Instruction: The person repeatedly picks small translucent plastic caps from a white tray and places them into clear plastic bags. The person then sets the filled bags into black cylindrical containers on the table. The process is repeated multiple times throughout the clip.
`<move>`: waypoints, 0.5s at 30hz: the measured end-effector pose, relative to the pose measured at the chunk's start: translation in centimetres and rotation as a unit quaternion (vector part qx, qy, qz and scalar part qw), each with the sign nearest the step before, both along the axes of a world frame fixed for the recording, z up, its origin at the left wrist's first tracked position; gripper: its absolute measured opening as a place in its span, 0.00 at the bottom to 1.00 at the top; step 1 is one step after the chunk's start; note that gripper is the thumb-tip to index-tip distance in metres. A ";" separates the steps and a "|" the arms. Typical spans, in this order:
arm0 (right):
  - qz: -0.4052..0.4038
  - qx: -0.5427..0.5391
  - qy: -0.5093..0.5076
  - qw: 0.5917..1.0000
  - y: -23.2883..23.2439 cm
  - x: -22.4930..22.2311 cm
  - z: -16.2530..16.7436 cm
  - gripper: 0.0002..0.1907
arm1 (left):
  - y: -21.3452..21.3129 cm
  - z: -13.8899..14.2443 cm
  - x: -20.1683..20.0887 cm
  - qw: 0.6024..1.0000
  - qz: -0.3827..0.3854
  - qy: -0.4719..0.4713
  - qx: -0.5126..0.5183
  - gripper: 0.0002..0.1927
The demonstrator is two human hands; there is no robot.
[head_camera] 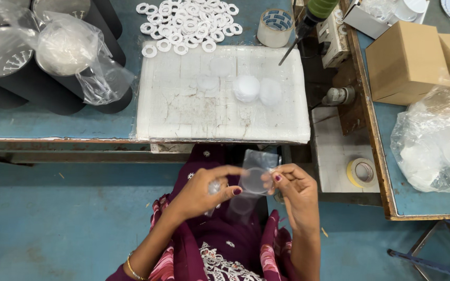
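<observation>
Blue-topped workbenches fill the upper part of the view, with a blue floor below and the person's lap in purple patterned cloth at the bottom. Just below the near edge of the white foam pad (183, 112), a clear round disc (254, 180) is held up between both hands. The left hand (204, 192) pinches the disc's left edge with thumb and forefinger nearly closed, its other fingers curled in around something small that cannot be made out. The right hand (295, 190) grips the disc's right edge the same way, fingers bent close. A small clear plastic bag (259, 158) stands behind the disc, touching it, and its lower part hangs down between the hands.

On the foam pad, toward its far right part, lie a few white discs (247, 87) in a loose group. Beyond the pad's far edge sits a heap of white rings (186, 23), and right of that heap a roll of clear tape (275, 27). Left of the pad stand black cylinders (11, 73), one capped by a crumpled plastic bag (74, 49). Right of the pad are cardboard boxes (404, 62), a large bag of clear parts (436, 148), and a roll of masking tape (361, 172).
</observation>
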State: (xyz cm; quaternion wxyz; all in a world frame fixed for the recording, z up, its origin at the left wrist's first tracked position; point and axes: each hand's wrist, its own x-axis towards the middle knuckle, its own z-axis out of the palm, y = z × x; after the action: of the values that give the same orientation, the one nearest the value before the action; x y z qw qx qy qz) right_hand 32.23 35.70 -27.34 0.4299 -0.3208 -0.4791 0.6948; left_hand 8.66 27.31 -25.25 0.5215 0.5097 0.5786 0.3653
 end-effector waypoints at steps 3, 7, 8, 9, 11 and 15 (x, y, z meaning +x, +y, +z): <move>0.025 -0.011 -0.021 0.999 -0.7 -0.6 -0.1 0.06 | 0.0 -0.4 -0.2 0.996 0.013 -0.002 0.092 0.21; 0.022 0.026 0.016 0.999 -1.6 -1.4 0.3 0.05 | -0.1 -1.8 0.7 0.973 0.067 -0.122 0.182 0.13; 0.020 0.048 0.030 0.998 -1.7 -1.5 0.4 0.04 | -0.2 -2.2 0.7 0.973 0.090 -0.151 0.150 0.13; 0.021 0.055 0.031 0.998 -1.8 -1.4 0.6 0.04 | -0.2 -2.5 0.7 0.970 0.112 -0.179 0.117 0.14; 0.021 0.070 0.034 0.997 -2.0 -0.9 0.8 0.04 | -0.2 -3.0 0.5 0.957 0.151 -0.212 0.126 0.14; 0.075 0.053 0.077 0.993 -2.0 0.0 0.5 0.05 | -0.2 -3.3 0.0 0.955 0.185 -0.211 0.098 0.14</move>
State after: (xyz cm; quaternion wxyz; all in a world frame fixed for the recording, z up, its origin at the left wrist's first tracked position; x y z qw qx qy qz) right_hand 32.28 33.75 -26.82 0.4285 -0.2067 -0.5036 0.7211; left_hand 8.67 27.06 -28.53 0.5024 0.3532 0.5010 0.6098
